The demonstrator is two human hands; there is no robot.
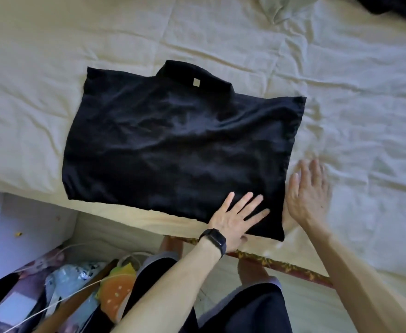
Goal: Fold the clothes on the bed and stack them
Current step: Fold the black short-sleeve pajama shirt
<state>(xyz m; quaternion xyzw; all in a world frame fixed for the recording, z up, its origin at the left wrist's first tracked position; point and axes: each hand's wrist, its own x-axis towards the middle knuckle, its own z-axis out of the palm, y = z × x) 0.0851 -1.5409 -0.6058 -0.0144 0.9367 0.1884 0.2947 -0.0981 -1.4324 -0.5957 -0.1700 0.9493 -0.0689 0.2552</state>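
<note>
hands flat by a black shirt at the edge of the bed

hands come first, closest to the person. left hand (235, 217), with a dark watch (214, 241) on the wrist, lies flat on the near right corner of the black shirt (173, 140). its fingers are straight and spread wide, pinching nothing. i think it presses there to hold the corner down and smooth it. right hand (307, 188) is just beside the shirt's right edge, over the sheet. it is blurry, but its fingers look straight and close together, and it holds nothing. i cannot tell if it touches the sheet. my guess is that it is set to tidy that side or tuck it in.

the shirt lies on the bed (341, 104) near the front edge, a little crooked, with its collar (192, 73) and a small pale label (196, 82) on the far side. it looks partly folded, a wide block with wrinkles, so more folds seem to be needed.

down by the person's dark shorts (245, 308) runs a red and gold bed rail (281, 263). on the floor to the left are a burger-shaped toy (118, 289) and a white cable (60, 301). none of these are in the way of the hands.

far off, in the top right corner, a bit of dark cloth (399, 6) pokes in. it may be more clothes to fold, but too little shows to tell. the sheet around the shirt is bumpy, which could make neat folds harder.
</note>
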